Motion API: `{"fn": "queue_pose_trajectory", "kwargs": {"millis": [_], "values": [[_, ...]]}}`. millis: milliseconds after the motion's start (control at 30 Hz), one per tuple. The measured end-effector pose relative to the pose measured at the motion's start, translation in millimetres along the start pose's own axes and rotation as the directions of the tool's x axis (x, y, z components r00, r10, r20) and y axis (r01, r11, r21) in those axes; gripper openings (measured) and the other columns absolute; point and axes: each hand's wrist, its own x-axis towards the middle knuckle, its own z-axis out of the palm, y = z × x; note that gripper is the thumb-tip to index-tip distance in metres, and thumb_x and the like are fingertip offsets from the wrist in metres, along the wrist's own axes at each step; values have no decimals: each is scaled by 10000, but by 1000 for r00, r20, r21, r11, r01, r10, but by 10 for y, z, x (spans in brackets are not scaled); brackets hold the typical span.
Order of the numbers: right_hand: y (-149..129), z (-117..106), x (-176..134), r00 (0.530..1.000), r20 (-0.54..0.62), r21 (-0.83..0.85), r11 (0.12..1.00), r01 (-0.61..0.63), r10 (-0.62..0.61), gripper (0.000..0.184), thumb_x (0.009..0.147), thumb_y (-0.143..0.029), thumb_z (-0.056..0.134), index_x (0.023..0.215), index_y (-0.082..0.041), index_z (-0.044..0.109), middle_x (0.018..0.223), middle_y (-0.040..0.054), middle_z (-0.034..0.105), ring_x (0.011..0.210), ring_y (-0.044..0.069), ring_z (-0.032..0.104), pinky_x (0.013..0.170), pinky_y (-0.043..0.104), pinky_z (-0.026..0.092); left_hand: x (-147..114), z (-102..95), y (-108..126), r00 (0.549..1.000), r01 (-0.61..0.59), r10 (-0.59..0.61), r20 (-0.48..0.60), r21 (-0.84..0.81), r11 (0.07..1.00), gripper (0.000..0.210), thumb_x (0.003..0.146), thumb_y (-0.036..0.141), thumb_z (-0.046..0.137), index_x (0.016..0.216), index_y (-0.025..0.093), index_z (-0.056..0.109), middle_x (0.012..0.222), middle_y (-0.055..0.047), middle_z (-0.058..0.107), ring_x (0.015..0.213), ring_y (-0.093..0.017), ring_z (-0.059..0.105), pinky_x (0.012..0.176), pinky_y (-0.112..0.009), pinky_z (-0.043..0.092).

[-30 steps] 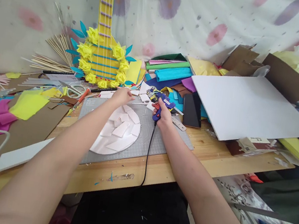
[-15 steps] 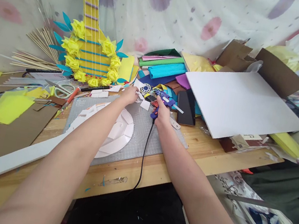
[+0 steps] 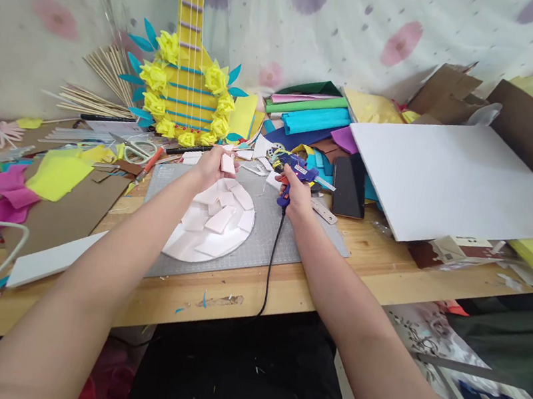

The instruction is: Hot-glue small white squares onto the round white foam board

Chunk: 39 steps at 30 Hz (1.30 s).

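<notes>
My left hand [image 3: 211, 167] pinches a small white foam board piece [image 3: 228, 164] above the far edge of a white foam disc [image 3: 206, 244]. Several loose white pieces, one of them a tilted rectangle [image 3: 220, 218], lie on that disc. In my right hand [image 3: 296, 194] is a blue hot glue gun [image 3: 300, 169], its clear glue stick poking out toward the right and its black cord [image 3: 272, 261] hanging over the table edge. Under the disc spreads a grey cutting mat [image 3: 264, 246]. The glue gun's nozzle is hard to make out among scraps.
A yellow paper guitar [image 3: 183, 88] with flowers stands at the back. Scissors [image 3: 140, 151] and an orange cutter [image 3: 149, 164] lie left of the mat. On the right are a black phone [image 3: 349, 186] and a large white board [image 3: 455, 189]. Coloured paper rolls [image 3: 316, 121] sit behind.
My left hand has drawn back from the scraps toward the disc and now shows a white piece in its fingers. My right hand still holds the glue gun. The view has shifted left.
</notes>
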Motion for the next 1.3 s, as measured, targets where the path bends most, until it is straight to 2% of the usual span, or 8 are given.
{"fn": "queue_pose_trajectory", "kwargs": {"millis": [100,200,333,467,700,867,1167,1300], "values": [[31,26,-57,996,81,-33,999,30,-27,286,720,-391,741,643,-162,588,618,-6,637,419,30,400,380,164,339,-234,-145,9,999,9,-4,51,-91,996,150,855,207,493,878,124,616,768,-69,647,857,-184,652,848,-370,542],[64,33,-108,973,228,-87,994,65,-44,328,668,-445,767,632,-164,603,628,2,650,426,36,411,383,177,334,-378,-274,9,996,-47,55,68,-108,993,117,845,194,571,906,121,640,857,-66,665,874,-155,643,903,-387,528],[92,36,-188,895,445,-142,987,76,-5,368,600,-495,790,679,-170,638,679,12,675,480,55,467,433,188,381,-447,-393,-19,996,-74,80,47,-112,991,181,835,277,647,954,141,656,936,-75,686,842,-162,662,867,-440,548],[110,51,-257,821,571,-180,977,117,6,361,600,-484,792,667,-166,635,644,13,655,507,70,489,466,199,393,-455,-431,-50,1000,-28,29,8,-123,992,151,847,278,648,900,138,661,960,-88,706,800,-146,672,848,-370,556],[111,63,-300,796,605,-243,955,168,14,382,620,-510,781,598,-173,601,549,-8,589,462,64,432,436,204,336,-458,-415,-51,999,-2,9,48,-143,990,162,890,288,597,925,152,678,1069,-89,709,890,-142,669,840,-298,559],[136,59,-285,786,617,-269,948,170,34,383,618,-520,783,627,-181,605,550,-9,583,469,72,428,432,213,327,-456,-416,-76,999,-5,12,53,-133,991,198,868,327,632,917,142,684,1022,-93,715,898,-154,671,857,-312,562],[81,65,-306,772,634,-283,943,177,45,431,616,-556,759,636,-177,553,566,-12,546,494,78,398,472,252,299,-501,-419,-97,992,56,-38,124,-151,987,165,839,278,670,892,122,683,915,-89,721,814,-166,687,833,-377,581],[84,69,-297,786,618,-262,950,172,29,452,605,-581,752,644,-182,542,566,-17,529,502,81,396,483,258,287,-520,-404,-80,986,108,-90,140,-129,986,126,868,231,626,908,125,683,846,-74,716,771,-157,682,809,-386,588]]}}
